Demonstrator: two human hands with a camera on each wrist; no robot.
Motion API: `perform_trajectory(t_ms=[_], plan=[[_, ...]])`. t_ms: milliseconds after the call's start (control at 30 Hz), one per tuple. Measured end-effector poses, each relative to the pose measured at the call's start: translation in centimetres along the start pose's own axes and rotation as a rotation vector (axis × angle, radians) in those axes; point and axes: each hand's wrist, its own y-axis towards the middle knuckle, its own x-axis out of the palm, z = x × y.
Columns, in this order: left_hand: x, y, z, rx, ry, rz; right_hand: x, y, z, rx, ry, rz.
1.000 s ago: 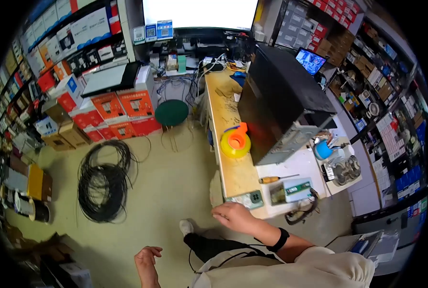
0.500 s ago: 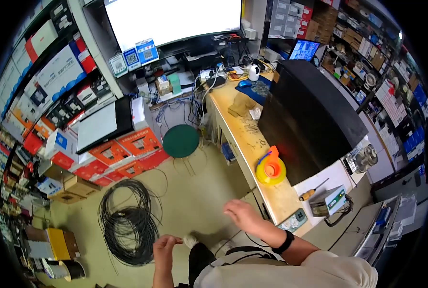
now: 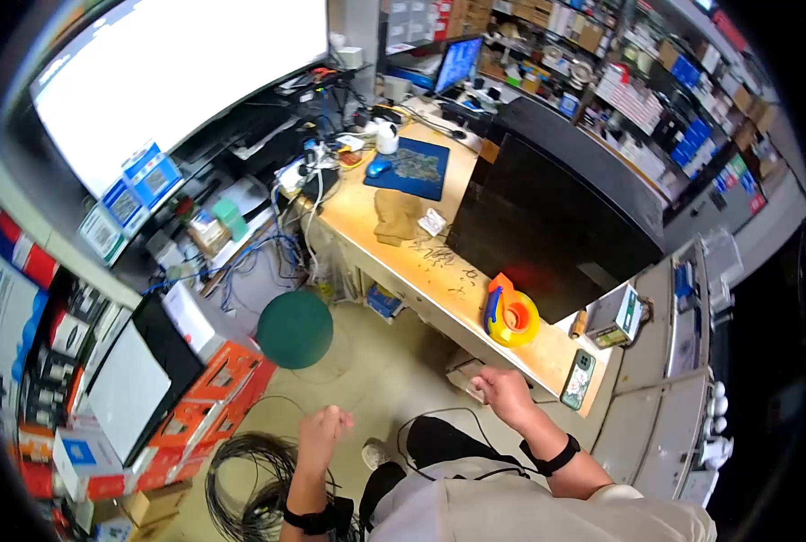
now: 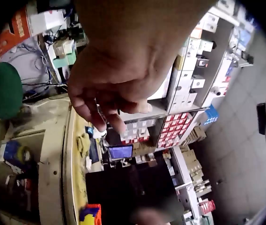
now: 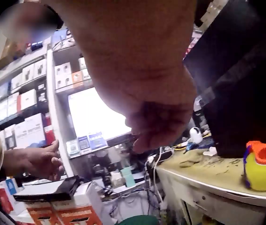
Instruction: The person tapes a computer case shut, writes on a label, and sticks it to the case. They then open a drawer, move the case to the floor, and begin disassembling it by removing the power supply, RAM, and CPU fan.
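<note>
My left hand hangs in the air over the floor, its fingers loosely bent, to the left of the desk. In the left wrist view the fingers of this hand droop with nothing clearly held. The right hand, also loosely curled, hovers just off the desk's front edge. Nearest to it on the desk are a yellow and orange roll of tape and a phone in a green case. Behind the tape stands a big black computer case.
A green round stool stands left of the desk, with a coil of black cable on the floor. Stacked orange boxes are at the left. A small box sits by the screwdriver handle. A blue mouse pad lies farther back.
The view has turned to the right and come closer to the desk. Both hands have moved along with the body, holding nothing visible. The objects on the desk look unmoved.
</note>
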Motion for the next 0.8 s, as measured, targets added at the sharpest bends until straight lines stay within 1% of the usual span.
perform_trajectory(t_ms=[33,67,133,167,267,300,367,400,433,467,500,567,633,667,700,733,800], plan=[[-0.3,1.9,0.4,-0.048,0.024,-0.033,0.4,0.3,0.7,-0.001,-0.029,0.065],[-0.4,3.8,0.7,-0.095,0.050,-0.063,0.2,0.5,1.0,0.091,0.003,0.056],[0.5,7.7,1.4,0.003,0.049,-0.132,-0.3,1.4,0.8,0.266,0.074,0.038],[1.3,9.5,1.4,0.050,0.043,-0.160,0.0,2.2,1.6,0.258,0.074,0.093],[3.1,15.0,1.0,0.107,0.032,-0.248,0.2,6.0,2.7,0.310,0.097,0.096],[3.6,16.5,1.9,0.097,0.038,-0.254,0.3,7.7,3.0,0.286,0.061,0.089],[4.5,18.8,3.4,0.058,0.054,-0.279,0.6,11.2,3.2,0.239,0.004,0.167],[4.3,19.8,3.1,0.024,0.082,-0.311,0.9,12.3,3.2,0.221,-0.028,0.202],[4.1,22.0,2.4,0.010,0.105,-0.338,1.0,13.7,3.3,0.262,0.060,0.139],[4.0,24.6,1.8,0.003,0.126,-0.366,1.0,15.5,3.5,0.223,0.048,0.148],[3.7,26.5,1.1,-0.002,0.165,-0.353,1.3,16.8,3.5,0.198,0.035,0.149],[3.8,29.8,-0.9,-0.022,0.227,-0.328,2.2,18.5,4.3,0.187,0.014,0.113],[4.4,32.6,-3.7,-0.161,0.179,-0.337,3.1,19.6,4.0,0.240,0.014,0.075],[4.9,34.3,-6.0,-0.229,0.151,-0.341,3.7,20.1,4.0,0.264,0.011,0.056],[5.4,36.6,-11.2,-0.217,0.156,-0.346,4.8,20.2,4.4,0.282,0.001,0.023],[6.6,38.4,-15.1,-0.190,0.305,-0.357,5.7,20.5,3.9,0.325,0.013,-0.006],[9.5,40.1,-18.1,-0.148,0.396,-0.386,9.4,20.4,5.2,0.330,0.011,-0.081]])
